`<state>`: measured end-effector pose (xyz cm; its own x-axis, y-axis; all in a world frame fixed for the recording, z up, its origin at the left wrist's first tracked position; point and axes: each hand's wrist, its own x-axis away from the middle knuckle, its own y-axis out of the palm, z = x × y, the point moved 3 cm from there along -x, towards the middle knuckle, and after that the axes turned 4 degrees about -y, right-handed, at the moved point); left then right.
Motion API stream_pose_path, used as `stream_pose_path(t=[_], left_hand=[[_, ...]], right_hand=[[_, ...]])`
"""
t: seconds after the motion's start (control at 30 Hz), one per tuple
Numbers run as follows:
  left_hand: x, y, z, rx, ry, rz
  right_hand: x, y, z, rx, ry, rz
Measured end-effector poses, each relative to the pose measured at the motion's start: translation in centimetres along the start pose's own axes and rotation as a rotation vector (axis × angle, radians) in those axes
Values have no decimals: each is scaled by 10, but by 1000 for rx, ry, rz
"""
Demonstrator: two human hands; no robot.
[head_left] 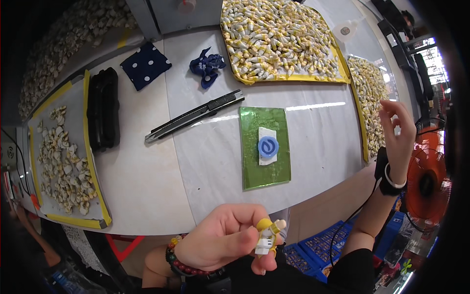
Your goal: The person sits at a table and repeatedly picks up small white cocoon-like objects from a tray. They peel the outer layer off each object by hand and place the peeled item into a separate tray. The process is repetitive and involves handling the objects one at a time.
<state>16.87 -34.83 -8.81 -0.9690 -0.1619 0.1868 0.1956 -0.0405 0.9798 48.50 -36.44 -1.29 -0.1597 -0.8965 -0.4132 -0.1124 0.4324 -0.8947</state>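
My left hand [230, 240] is closed at the near edge of the table, thumb and fingers pinching a small yellow and white figurine [267, 237]. Off to the right, my right hand [399, 127] is raised by the narrow tray of small yellow and white pieces [369, 93]. Its fingers are bent and drawn together; whatever they pinch, if anything, is too small to make out. Between the hands lies a green rectangular mat [249, 171], bearing a white pad [267, 160] with a round blue piece [268, 147] on top.
A large yellow-edged tray [293, 79] full of small pieces stands at the back. A utility knife [196, 116], a crumpled blue cloth [207, 66], a dotted cloth [145, 66] and a black container [104, 110] lie leftward. Another tray [105, 215] sits far left; an orange fan [426, 181] stands right.
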Motion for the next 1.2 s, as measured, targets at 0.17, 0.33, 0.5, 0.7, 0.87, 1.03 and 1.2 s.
stream_pose_path(t=[0.17, 0.33, 0.5, 0.7, 0.87, 1.03, 1.2], left_hand=[[-5, -7, -11, -13, -124, -107], [-7, -2, -12, -18, -189, -69], [-5, 0, -10, -85, -180, -49], [-4, -2, -7, -145, -182, -21], [-6, -3, -8, -142, -180, -26], [-6, -2, -7, -150, -168, -39], [-7, -4, -8, -128, -157, -46]], right_hand=[[11, 9, -117, -774, -455, -189], [12, 25, -149, -1055, -536, -212], [15, 27, -152, -1096, -551, -195], [16, 22, -161, -1028, -441, -302], [19, 24, -157, -1048, -420, -299], [15, 22, -158, -1040, -371, -357], [16, 24, -157, -1054, -363, -369]])
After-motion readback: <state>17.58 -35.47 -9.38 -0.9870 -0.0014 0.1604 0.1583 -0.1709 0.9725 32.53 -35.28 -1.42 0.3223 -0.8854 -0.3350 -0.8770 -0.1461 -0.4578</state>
